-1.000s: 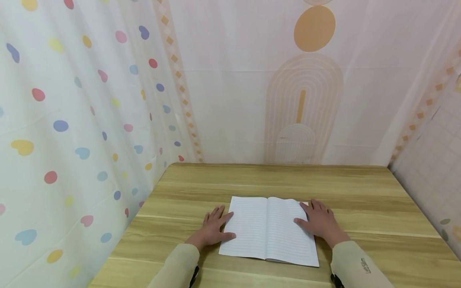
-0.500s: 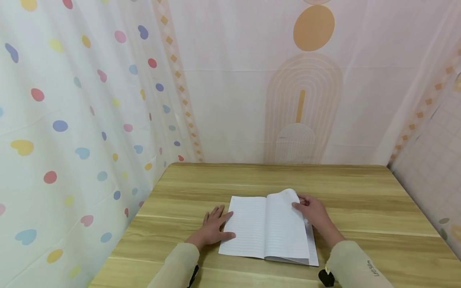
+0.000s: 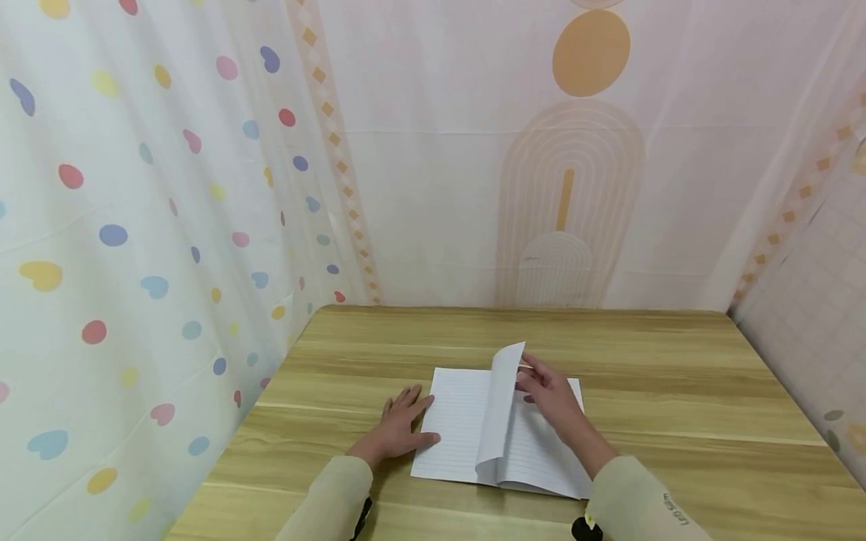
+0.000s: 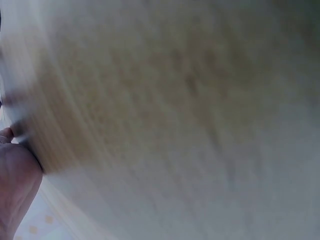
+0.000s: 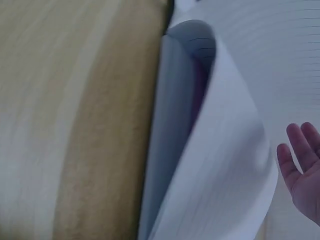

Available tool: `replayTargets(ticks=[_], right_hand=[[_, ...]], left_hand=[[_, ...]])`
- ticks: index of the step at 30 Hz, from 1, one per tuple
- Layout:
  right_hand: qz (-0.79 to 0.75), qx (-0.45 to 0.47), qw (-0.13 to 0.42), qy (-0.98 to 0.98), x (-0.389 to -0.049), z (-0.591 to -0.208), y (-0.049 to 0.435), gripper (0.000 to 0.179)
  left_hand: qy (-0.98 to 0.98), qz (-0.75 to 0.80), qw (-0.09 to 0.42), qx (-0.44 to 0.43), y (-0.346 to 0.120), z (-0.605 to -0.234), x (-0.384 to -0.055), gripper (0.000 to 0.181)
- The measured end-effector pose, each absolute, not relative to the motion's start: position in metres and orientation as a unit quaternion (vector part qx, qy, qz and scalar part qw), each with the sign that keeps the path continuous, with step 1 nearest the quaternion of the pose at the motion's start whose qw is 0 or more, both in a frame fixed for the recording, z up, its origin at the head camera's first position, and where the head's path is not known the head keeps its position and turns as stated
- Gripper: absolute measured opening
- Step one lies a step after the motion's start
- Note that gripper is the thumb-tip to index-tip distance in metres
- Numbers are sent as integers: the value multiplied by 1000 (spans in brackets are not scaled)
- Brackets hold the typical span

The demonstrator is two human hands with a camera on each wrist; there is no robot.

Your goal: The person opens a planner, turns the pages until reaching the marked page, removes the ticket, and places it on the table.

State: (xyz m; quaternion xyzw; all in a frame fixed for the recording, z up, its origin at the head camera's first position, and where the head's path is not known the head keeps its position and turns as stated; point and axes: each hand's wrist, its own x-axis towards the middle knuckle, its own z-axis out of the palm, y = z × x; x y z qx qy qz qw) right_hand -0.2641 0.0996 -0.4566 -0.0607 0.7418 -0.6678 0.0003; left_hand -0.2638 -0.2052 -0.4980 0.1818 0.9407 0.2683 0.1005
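Note:
A ruled notebook (image 3: 452, 443) lies open flat in the head view, with one leaf (image 3: 499, 409) standing up near the spine and curling leftward. My left hand (image 3: 398, 430) rests spread at the notebook's left edge, its thumb on the left page. Behind the raised leaf is my right hand (image 3: 553, 394), index fingertip at the leaf's upper corner, the other fingers loosely bent. In the right wrist view the curved leaf (image 5: 220, 150) bows up beside the relaxed fingers of the right hand (image 5: 305, 175). Only a piece of the left hand (image 4: 17, 180) shows in the left wrist view.
The notebook lies on a wood-grain table (image 3: 325, 353). A dotted curtain (image 3: 169, 188) hangs on the left, and a pale patterned curtain (image 3: 433, 188) hangs behind the table's far edge. Both forearms wear light sleeves (image 3: 331, 496).
My right hand has lifted the leaf from the right-hand side and swung it leftward up to the spine, uncovering the page beneath. The left hand has stayed in place.

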Motion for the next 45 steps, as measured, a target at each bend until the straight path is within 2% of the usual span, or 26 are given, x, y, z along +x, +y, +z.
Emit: replayTargets(ticks=[3,7,10,12,18,24,31,37,45], right_hand=[[-578,-129,-14,806,-260,-465,91,49],[-336,-254,-30,906,-249,-478,83,49],[-190,-316,-25,929,-241,-482,80,50],[-150,-327,-12,933,-238,-483,79,51],[-179,-301,-11,937,-241,-491,91,58],[-189,-228,-30,955,-253,-495,125,60],[-178,-133,-11,975,-264,-498,168,64],[-178,-116,3,977,-268,-498,185,74],[-162,-113,38,979,-273,-494,183,79]], left_hand=[[937,283,97,182,-206,-497,-263,67],[927,321,92,170,-206,-496,-265,52],[919,352,88,157,-206,-499,-268,57],[921,347,89,155,-206,-499,-269,62],[933,294,99,182,-207,-497,-266,81],[935,281,105,189,-205,-493,-262,72],[937,274,108,188,-204,-492,-260,73],[936,277,108,190,-204,-493,-261,73],[937,272,109,188,-206,-495,-261,73]])
